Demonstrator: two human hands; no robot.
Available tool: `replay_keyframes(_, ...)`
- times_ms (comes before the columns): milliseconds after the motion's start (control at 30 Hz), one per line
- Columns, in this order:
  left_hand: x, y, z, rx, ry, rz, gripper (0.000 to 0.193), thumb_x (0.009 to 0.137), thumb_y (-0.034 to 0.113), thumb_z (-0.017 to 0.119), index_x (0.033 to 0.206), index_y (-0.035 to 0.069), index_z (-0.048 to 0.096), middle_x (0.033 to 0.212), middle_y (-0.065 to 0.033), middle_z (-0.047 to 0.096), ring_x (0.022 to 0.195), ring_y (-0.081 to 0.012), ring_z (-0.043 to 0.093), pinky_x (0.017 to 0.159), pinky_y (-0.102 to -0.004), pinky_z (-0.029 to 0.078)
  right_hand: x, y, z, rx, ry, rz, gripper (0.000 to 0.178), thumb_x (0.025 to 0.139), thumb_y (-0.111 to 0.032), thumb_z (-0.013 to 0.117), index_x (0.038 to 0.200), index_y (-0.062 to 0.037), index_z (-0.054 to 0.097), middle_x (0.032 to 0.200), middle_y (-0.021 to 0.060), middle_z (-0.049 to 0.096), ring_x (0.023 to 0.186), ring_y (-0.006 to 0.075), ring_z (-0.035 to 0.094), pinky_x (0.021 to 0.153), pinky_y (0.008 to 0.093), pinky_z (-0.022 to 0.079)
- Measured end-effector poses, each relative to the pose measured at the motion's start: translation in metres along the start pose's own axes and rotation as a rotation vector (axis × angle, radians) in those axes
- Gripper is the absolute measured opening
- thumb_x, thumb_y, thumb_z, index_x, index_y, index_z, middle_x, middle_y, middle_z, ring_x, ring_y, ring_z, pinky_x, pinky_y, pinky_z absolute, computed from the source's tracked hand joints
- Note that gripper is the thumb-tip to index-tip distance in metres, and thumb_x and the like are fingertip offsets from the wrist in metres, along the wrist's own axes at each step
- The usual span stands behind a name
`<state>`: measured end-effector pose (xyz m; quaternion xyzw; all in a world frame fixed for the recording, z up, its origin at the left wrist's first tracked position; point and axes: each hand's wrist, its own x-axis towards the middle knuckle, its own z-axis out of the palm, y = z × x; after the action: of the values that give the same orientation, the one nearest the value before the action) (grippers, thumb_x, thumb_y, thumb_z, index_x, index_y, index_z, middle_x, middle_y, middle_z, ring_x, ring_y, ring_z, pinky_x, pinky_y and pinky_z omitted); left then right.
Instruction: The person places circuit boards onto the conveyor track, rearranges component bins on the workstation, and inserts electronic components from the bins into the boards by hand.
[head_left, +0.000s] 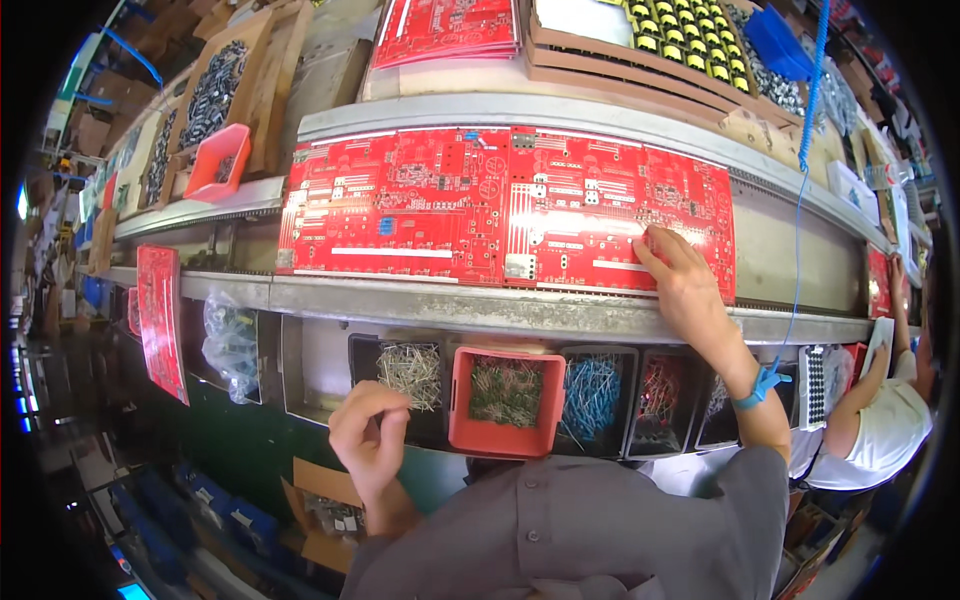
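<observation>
Two red circuit boards, a left one (350, 225) and a right one (560, 190), lie end to end on the metal rails. My right hand (685, 285) reaches over the right board, thumb and fingertips together at its surface; whatever they pinch is too small to make out. A blue wrist strap (762, 388) with a coiled cord circles that wrist. My left hand (370, 435) is curled closed at the edge of a black bin of pale, long-leaded components (410, 375). What its fingers hold, if anything, is hidden.
Along the near rail (420, 300) sit a red bin (458, 400), blue-bodied components (590, 395) and a black bin of red ones (657, 390). Another board (160, 320) stands at left. Stacked boards (450, 35) and boxed yellow-black parts (690, 40) lie beyond. A co-worker (880, 420) is at right.
</observation>
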<state>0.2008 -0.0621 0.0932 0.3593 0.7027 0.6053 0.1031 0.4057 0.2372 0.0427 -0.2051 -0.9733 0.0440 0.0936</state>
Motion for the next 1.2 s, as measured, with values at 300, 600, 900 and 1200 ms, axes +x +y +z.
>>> replay_keyframes(300, 0.047, 0.076, 0.007, -1.420, -0.439, 0.669, 0.061, 0.102, 0.041, 0.028, 0.052, 0.008, 0.039, 0.048, -0.0030, 0.036, 0.038, -0.0157, 0.038, 0.060, -0.0401, 0.051, 0.000, 0.001, -0.006, 0.070, -0.085, 0.081, 0.052, 0.070, 0.015, 0.047, 0.116, -0.0017, 0.062, 0.125, 0.0216, 0.054, 0.118, 0.0369, 0.051, 0.101, 0.0403, 0.041)
replay_keyframes(600, 0.056, 0.094, 0.008, -1.530, -0.709, 0.497, 0.056, 0.101, 0.025, 0.031, 0.049, 0.009, 0.042, 0.050, -0.0033, 0.043, 0.042, -0.0148, 0.046, 0.075, -0.0346, 0.051, 0.002, 0.003, -0.004, 0.051, -0.110, 0.056, 0.050, 0.072, 0.013, 0.049, 0.118, 0.0002, 0.060, 0.126, 0.0214, 0.052, 0.117, 0.0374, 0.050, 0.099, 0.0416, 0.041)
replay_keyframes(900, 0.060, 0.089, 0.012, -1.504, -0.675, 0.562, 0.058, 0.102, 0.022, 0.026, 0.046, 0.010, 0.037, 0.048, -0.0028, 0.039, 0.039, -0.0138, 0.042, 0.080, -0.0371, 0.056, 0.001, 0.001, -0.008, 0.061, -0.121, 0.099, 0.050, 0.071, 0.014, 0.049, 0.119, 0.0015, 0.059, 0.126, 0.0208, 0.052, 0.117, 0.0367, 0.050, 0.099, 0.0413, 0.041)
replay_keyframes(1200, 0.039, 0.070, 0.061, -1.652, -0.657, 0.577, 0.066, 0.096, 0.058, 0.030, 0.051, 0.011, 0.039, 0.048, -0.0007, 0.037, 0.037, -0.0177, 0.035, 0.056, -0.0349, 0.041, 0.006, -0.002, -0.016, 0.059, -0.100, 0.086, 0.052, 0.071, 0.016, 0.047, 0.119, 0.0017, 0.058, 0.127, 0.0213, 0.051, 0.119, 0.0369, 0.049, 0.101, 0.0414, 0.040)
